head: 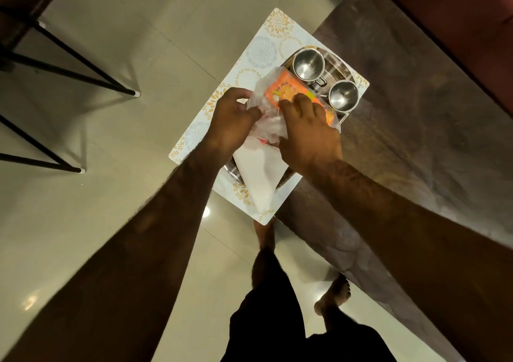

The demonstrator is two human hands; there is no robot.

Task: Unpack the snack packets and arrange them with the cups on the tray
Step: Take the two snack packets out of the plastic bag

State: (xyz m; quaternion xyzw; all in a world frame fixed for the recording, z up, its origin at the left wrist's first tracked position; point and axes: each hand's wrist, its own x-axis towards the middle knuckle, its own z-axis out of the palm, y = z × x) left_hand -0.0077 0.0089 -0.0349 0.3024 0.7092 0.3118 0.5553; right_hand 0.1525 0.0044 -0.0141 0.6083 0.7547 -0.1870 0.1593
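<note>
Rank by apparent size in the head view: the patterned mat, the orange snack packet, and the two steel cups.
1. Patterned mat, clearly largest.
2. Orange snack packet, partly hidden by the right hand.
3. Two steel cups: look alike, so unranked.

Light: dim, warm, from overhead
Glare: small bright spots on the floor (pixel 206 211), lower centre
Shadows: soft, under stool legs (pixel 83 64), left
Edges: wide-angle bending, forearms blurred

Letters "ER" just legible at the far corner of the patterned placemat (pixel 361 85), beside a steel cup (pixel 344 95), print on the orange snack packet (pixel 288 89) too blurred to read
</note>
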